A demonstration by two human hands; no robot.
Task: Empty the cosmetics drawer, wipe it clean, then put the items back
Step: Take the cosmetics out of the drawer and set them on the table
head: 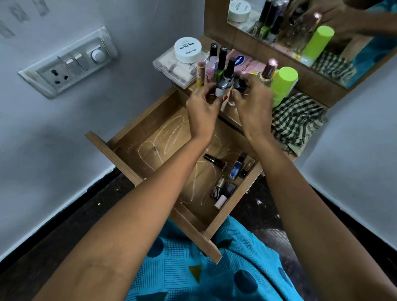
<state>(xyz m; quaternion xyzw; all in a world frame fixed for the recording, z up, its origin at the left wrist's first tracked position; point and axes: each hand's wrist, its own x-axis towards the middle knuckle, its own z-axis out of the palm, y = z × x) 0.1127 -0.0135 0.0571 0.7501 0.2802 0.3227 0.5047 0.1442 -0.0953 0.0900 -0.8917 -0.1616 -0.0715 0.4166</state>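
Note:
The wooden drawer is pulled out, with several nail polish bottles lying at its right end and white streaks on its bare bottom. Both hands are raised over the dresser top. My left hand grips a silver nail polish bottle with a black cap. My right hand holds a small dark-capped clear bottle beside it. Lip balm tubes and tall black-capped bottles stand just behind.
On the dresser top stand a white nail polish remover jar on a clear box, a pink packet, a perfume bottle, a lime green can and a checked cloth. A mirror rises behind; a switchboard is on the wall.

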